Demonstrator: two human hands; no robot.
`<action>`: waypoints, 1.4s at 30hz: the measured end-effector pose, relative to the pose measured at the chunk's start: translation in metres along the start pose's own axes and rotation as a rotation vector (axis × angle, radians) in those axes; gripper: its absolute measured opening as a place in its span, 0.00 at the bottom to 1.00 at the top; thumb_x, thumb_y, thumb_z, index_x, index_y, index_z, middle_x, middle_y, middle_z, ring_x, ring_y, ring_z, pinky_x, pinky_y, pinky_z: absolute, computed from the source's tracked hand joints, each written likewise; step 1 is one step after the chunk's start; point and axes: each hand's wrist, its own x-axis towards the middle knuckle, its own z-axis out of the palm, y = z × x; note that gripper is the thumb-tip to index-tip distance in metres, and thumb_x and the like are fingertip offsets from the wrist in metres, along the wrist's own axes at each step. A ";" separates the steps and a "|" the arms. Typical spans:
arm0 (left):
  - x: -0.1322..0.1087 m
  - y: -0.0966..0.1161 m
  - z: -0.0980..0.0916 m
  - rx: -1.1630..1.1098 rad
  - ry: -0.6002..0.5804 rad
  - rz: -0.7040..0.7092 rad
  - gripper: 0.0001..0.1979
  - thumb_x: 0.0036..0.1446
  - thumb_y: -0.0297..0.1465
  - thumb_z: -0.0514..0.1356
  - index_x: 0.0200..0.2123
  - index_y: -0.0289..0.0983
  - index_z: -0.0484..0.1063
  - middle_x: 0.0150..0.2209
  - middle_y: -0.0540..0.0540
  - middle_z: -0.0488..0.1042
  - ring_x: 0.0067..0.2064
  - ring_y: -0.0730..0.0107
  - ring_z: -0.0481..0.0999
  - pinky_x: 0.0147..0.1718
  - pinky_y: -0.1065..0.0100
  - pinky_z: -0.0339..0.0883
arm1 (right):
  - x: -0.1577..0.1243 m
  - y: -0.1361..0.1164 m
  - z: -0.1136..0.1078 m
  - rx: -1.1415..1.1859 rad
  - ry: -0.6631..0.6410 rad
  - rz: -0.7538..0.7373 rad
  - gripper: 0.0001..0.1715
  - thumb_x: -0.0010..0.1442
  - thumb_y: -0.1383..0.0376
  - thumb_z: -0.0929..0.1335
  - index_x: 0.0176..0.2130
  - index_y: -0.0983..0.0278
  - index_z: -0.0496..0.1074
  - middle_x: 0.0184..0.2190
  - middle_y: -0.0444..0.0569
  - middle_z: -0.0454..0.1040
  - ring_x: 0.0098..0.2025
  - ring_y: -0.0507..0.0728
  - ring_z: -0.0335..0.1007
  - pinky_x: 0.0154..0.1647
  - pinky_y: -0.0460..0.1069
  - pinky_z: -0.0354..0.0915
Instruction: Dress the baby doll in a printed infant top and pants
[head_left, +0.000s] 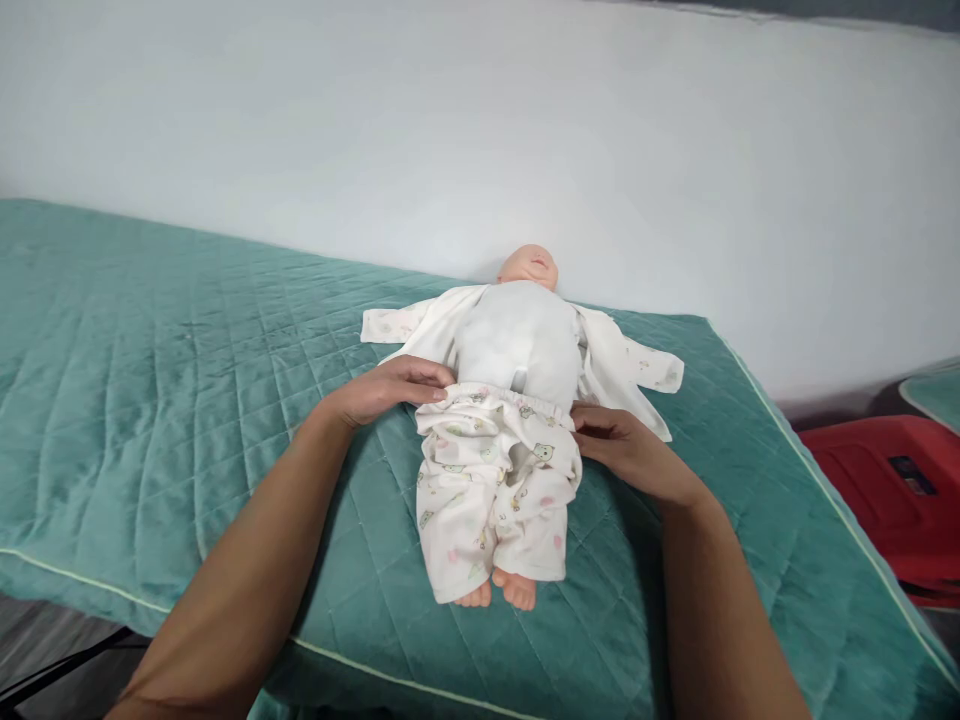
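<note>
A baby doll [517, 335] lies on its back, its head toward the wall and its bare feet toward me. White patterned pants [495, 470] cover its legs up to the waist. An open white baby shirt [619, 365] spreads out on both sides of the bare torso, with the arms in the sleeves. My left hand [397, 387] pinches the waistband at the doll's hip on the left. On the opposite hip, my right hand [619, 445] has its fingers closed at the waistband's edge, the fingertips partly hidden by the cloth.
A green quilted cover [187, 400] lies over the bed under the doll. Behind it rises a white wall [375, 130]. A red plastic case-like object [877, 490] stands beyond the bed's right edge. Grey floor shows at the lower left.
</note>
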 end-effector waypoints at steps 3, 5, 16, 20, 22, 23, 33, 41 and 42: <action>-0.002 0.003 0.000 0.013 -0.051 -0.008 0.12 0.52 0.39 0.66 0.30 0.35 0.74 0.29 0.49 0.70 0.32 0.70 0.66 0.33 0.71 0.61 | 0.001 0.000 -0.002 -0.030 -0.067 -0.010 0.18 0.60 0.51 0.72 0.33 0.63 0.80 0.39 0.50 0.76 0.42 0.60 0.69 0.45 0.52 0.67; -0.003 0.006 0.002 -0.003 -0.069 -0.022 0.10 0.51 0.36 0.67 0.32 0.36 0.74 0.30 0.49 0.72 0.33 0.70 0.68 0.34 0.72 0.62 | 0.002 0.002 -0.003 -0.035 -0.089 0.012 0.17 0.60 0.52 0.72 0.36 0.62 0.81 0.40 0.49 0.78 0.44 0.61 0.71 0.47 0.54 0.68; -0.002 0.008 0.004 -0.029 -0.099 -0.060 0.09 0.49 0.30 0.67 0.35 0.35 0.73 0.35 0.48 0.74 0.38 0.69 0.71 0.38 0.71 0.65 | 0.005 0.009 -0.001 -0.011 -0.075 0.051 0.12 0.58 0.62 0.72 0.42 0.59 0.82 0.41 0.48 0.81 0.48 0.64 0.75 0.52 0.59 0.70; -0.001 0.005 0.003 -0.046 -0.095 -0.053 0.10 0.49 0.29 0.66 0.36 0.35 0.73 0.35 0.48 0.74 0.38 0.70 0.71 0.38 0.72 0.64 | 0.006 0.012 -0.002 -0.033 -0.047 0.080 0.13 0.58 0.61 0.72 0.43 0.60 0.82 0.43 0.48 0.82 0.48 0.64 0.76 0.52 0.59 0.71; 0.000 0.004 0.004 -0.057 -0.091 -0.050 0.10 0.48 0.28 0.65 0.36 0.35 0.72 0.35 0.48 0.73 0.38 0.71 0.71 0.38 0.72 0.64 | 0.008 0.013 -0.002 -0.047 -0.045 0.094 0.15 0.58 0.60 0.72 0.45 0.60 0.82 0.44 0.48 0.82 0.49 0.65 0.76 0.52 0.59 0.71; 0.000 0.004 0.005 -0.061 -0.093 -0.051 0.10 0.48 0.27 0.65 0.35 0.35 0.71 0.35 0.48 0.73 0.37 0.71 0.70 0.37 0.72 0.63 | 0.009 0.014 -0.003 -0.054 -0.042 0.099 0.16 0.58 0.60 0.72 0.46 0.61 0.82 0.44 0.47 0.82 0.50 0.66 0.76 0.52 0.58 0.71; 0.004 0.002 0.011 -0.046 -0.124 -0.069 0.12 0.44 0.24 0.64 0.33 0.36 0.66 0.31 0.52 0.69 0.33 0.75 0.66 0.31 0.75 0.59 | 0.014 0.019 0.001 -0.077 0.015 0.090 0.13 0.56 0.61 0.72 0.42 0.59 0.83 0.45 0.44 0.82 0.48 0.66 0.77 0.47 0.55 0.73; 0.007 -0.003 0.013 0.054 0.025 -0.026 0.07 0.45 0.26 0.61 0.31 0.36 0.68 0.29 0.53 0.68 0.31 0.75 0.66 0.30 0.73 0.58 | 0.016 0.021 0.002 -0.084 0.039 0.100 0.11 0.54 0.65 0.70 0.36 0.62 0.82 0.39 0.45 0.82 0.44 0.63 0.76 0.42 0.52 0.71; 0.008 -0.004 0.014 0.072 0.061 -0.016 0.07 0.45 0.26 0.61 0.31 0.36 0.68 0.29 0.53 0.68 0.31 0.75 0.65 0.29 0.73 0.58 | 0.016 0.021 0.003 -0.086 0.056 0.106 0.10 0.53 0.65 0.69 0.34 0.62 0.82 0.36 0.45 0.82 0.43 0.63 0.76 0.41 0.52 0.71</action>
